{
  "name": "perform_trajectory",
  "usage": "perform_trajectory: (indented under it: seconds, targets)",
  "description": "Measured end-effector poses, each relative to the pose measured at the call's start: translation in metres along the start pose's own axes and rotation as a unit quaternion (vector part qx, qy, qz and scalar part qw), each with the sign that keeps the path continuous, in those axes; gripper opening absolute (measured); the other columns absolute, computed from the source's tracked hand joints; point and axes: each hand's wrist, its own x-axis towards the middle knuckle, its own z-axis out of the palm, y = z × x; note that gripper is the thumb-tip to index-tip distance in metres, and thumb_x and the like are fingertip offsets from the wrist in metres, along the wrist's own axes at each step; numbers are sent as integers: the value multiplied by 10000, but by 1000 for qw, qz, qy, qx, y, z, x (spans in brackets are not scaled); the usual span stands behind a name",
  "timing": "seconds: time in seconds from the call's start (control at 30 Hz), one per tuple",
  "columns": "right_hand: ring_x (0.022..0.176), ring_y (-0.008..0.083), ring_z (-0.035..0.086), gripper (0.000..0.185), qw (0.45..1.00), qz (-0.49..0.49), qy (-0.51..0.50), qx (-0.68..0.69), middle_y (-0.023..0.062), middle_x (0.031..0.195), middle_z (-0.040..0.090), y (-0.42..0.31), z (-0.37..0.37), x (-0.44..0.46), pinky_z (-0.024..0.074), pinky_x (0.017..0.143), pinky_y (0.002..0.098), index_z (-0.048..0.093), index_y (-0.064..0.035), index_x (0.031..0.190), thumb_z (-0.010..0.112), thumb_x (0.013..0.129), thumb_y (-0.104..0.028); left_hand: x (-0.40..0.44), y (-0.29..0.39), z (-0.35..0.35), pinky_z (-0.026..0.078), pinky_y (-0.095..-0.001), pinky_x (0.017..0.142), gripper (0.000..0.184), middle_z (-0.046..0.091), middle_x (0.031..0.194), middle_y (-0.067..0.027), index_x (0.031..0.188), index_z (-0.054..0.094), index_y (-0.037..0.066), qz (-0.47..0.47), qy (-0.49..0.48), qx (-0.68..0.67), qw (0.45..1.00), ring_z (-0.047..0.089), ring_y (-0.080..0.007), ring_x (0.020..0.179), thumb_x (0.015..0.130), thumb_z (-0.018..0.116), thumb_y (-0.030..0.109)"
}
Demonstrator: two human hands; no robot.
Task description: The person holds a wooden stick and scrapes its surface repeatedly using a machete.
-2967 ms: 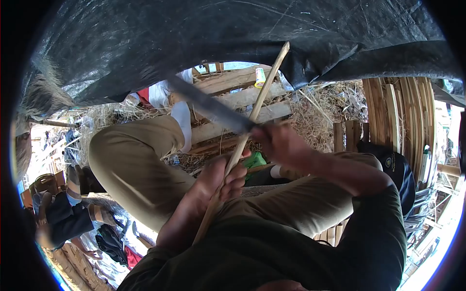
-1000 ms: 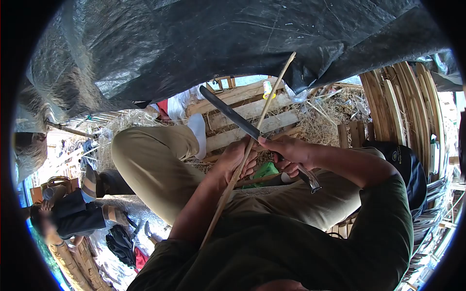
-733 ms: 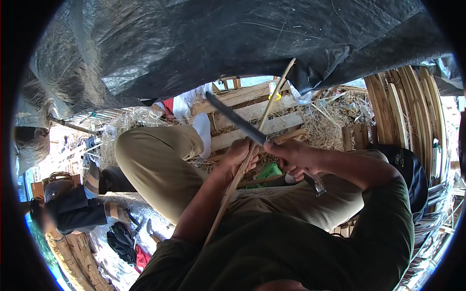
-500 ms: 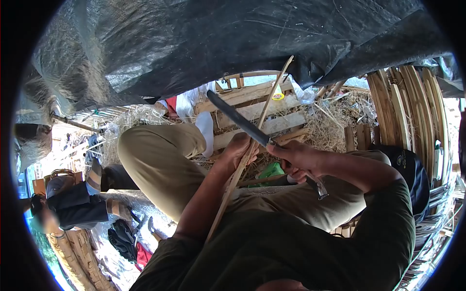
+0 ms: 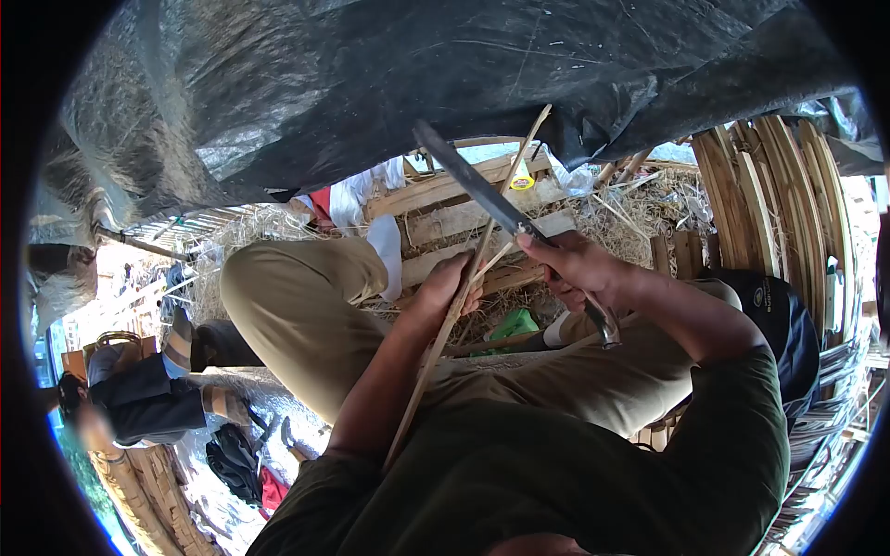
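My left hand (image 5: 447,287) is closed around a long, thin split-wood strip (image 5: 428,363), which slants from near my chest up towards the dark sheet. My right hand (image 5: 573,264) grips the handle of a machete (image 5: 473,185). Its dark blade points up and left, crossing the strip above my left hand. Between the two hands, a pale sliver (image 5: 498,259) stands out from the strip near the base of the blade. Whether the blade's edge touches the wood there, I cannot tell.
A black plastic sheet (image 5: 389,83) hangs low ahead. Split-wood pieces (image 5: 788,204) stand at the right, beside a dark bag (image 5: 774,320). Wooden planks (image 5: 445,222) and straw lie ahead of my bent legs. Another person (image 5: 139,398) sits at the left.
My right hand and the machete have moved upward, the blade tip now higher over the sheet. A pale sliver shows beside the strip. My left hand keeps its hold, shifted slightly left.
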Motion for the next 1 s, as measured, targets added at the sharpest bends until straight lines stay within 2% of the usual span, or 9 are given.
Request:
perform_trajectory:
  seconds: [0.13, 0.23, 0.27, 0.37, 0.57, 0.67, 0.77, 0.9, 1.0]
  targets:
    - [394, 67, 350, 644, 1000, 23, 14, 9, -36, 558, 372, 2, -9, 9, 305, 354, 280, 484, -53, 771, 633, 885, -669, -55, 7, 15, 354, -258, 366, 303, 522, 626, -15, 964, 547, 98, -49, 4, 72, 996, 487, -110, 440, 1049, 443, 370]
    - [401, 66, 345, 641, 1000, 18, 7, -6, -35, 566, 380, 5, -8, 12, 309, 359, 279, 485, -51, 765, 635, 888, -663, -76, -2, 19, 335, -248, 367, 340, 516, 633, -11, 1007, 540, 99, -28, 50, 100, 993, 465, -106, 435, 1055, 439, 419]
    - [404, 66, 343, 639, 1000, 28, 9, -9, -35, 568, 382, 6, -8, 13, 310, 362, 277, 484, -53, 759, 634, 889, -661, -82, 2, 16, 316, -237, 368, 368, 520, 642, -13, 1024, 528, 98, -51, 46, 113, 991, 428, -93, 416, 1057, 431, 451]
    - [409, 68, 344, 636, 999, 36, 16, -28, -32, 569, 385, 11, -7, 20, 317, 369, 277, 479, -59, 740, 628, 895, -657, -94, -2, 19, 297, -236, 366, 365, 509, 625, -13, 1040, 519, 99, -53, 40, 123, 990, 388, -86, 392, 1057, 430, 452]
    - [407, 87, 364, 630, 997, 58, 20, -55, -19, 567, 399, 18, -9, 24, 332, 378, 299, 467, -74, 688, 620, 906, -645, -112, -4, 23, 260, -240, 348, 387, 487, 593, -8, 1053, 517, 95, -118, 47, 112, 986, 356, -78, 379, 1055, 428, 472]
    - [412, 100, 383, 634, 997, 58, 1, -55, -6, 577, 415, 19, -9, 27, 345, 382, 311, 463, -78, 674, 624, 902, -647, -122, 4, 26, 246, -239, 338, 409, 484, 593, -9, 1078, 513, 85, -133, 79, 131, 979, 348, -75, 373, 1051, 433, 486]
    - [416, 110, 398, 639, 997, 36, -10, -71, 4, 585, 425, 28, -9, 36, 359, 385, 317, 464, -76, 671, 626, 898, -652, -141, 15, 37, 291, -251, 359, 467, 508, 583, -27, 881, 533, 75, -132, 77, 180, 972, 373, -83, 378, 1044, 443, 504]
    - [406, 68, 340, 582, 997, 13, -11, -74, -19, 582, 392, 31, -6, 29, 297, 376, 263, 462, -74, 738, 619, 934, -599, -162, 23, 47, 280, -245, 357, 485, 461, 563, -12, 877, 531, 70, -139, 97, 187, 968, 362, -79, 387, 1048, 424, 511]
    - [418, 115, 413, 636, 995, 31, 5, -94, 8, 588, 436, 28, -5, 25, 374, 386, 318, 467, -74, 672, 620, 905, -646, -171, 25, 46, 270, -242, 362, 474, 431, 562, -2, 923, 521, 71, -168, 119, 133, 970, 344, -77, 392, 1047, 427, 519]
